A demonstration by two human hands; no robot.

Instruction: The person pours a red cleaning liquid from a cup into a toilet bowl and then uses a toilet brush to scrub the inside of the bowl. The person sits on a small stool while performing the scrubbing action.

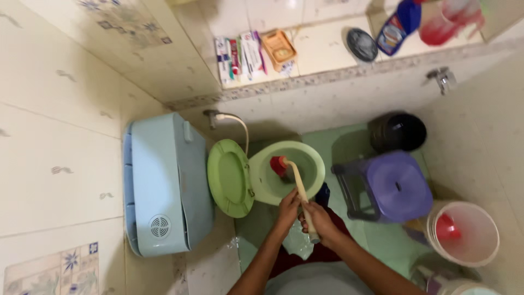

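A pale green toilet bowl (311, 155) stands in the middle of the view with its lid (229, 177) raised to the left. A toilet brush with a cream handle (297, 183) and a red head (278, 165) reaches down into the bowl. My left hand (288, 207) grips the handle higher up. Just below it, my right hand (321, 221) closes round the handle's lower end. Both forearms come up from the bottom edge.
A light blue cistern (164, 186) sits left of the lid. A purple stool (396, 186), a black bin (398, 131) and a white bucket with a red mug (464, 232) stand to the right. The wall ledge carries tubes, a soap dish (279, 49) and a blue bottle (397, 27).
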